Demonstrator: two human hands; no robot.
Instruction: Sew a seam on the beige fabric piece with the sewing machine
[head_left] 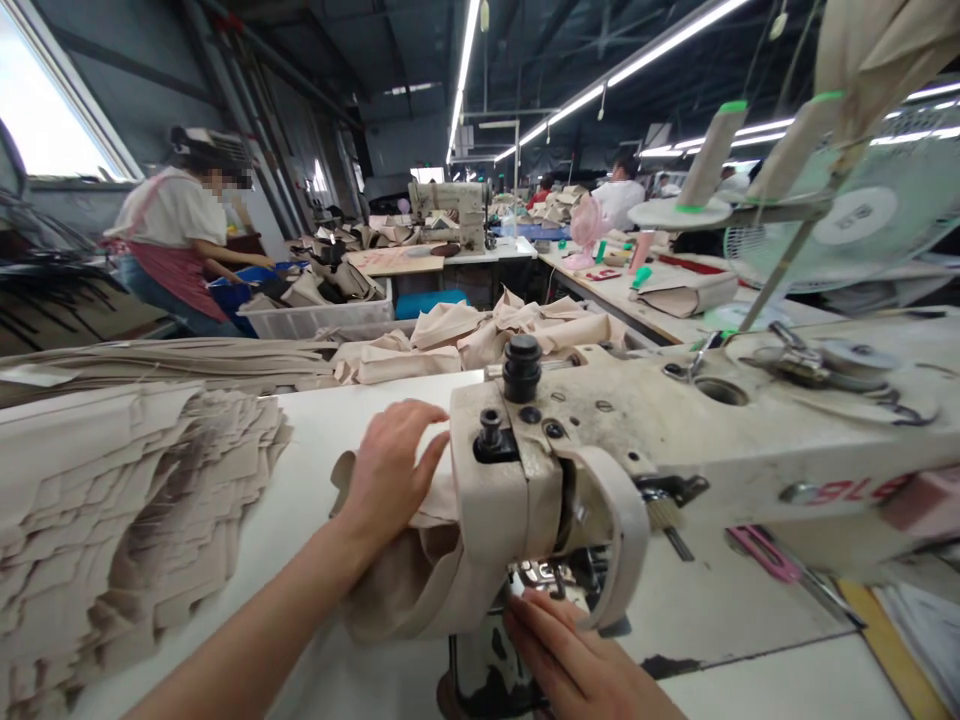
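My left hand (394, 465) lies over a beige fabric piece (412, 590), left of the sewing machine head (495, 480). Its thumb and fingers are apart, with a gap between them. The fabric bends in a loose curve under that hand and runs toward the machine. Close to the presser foot (551, 575), my right hand (559, 650) has its fingers stretched out together, low over the machine bed (487, 675). What lies under those fingertips is hidden.
Layered beige cut pieces (112, 500) cover the table's left side. More crumpled beige pieces (480, 335) lie behind the machine. Pink-handled scissors (765, 553) rest at right. Thread cones (712, 155) stand above. A person in a pink apron (176, 235) bends over a bin at far left.
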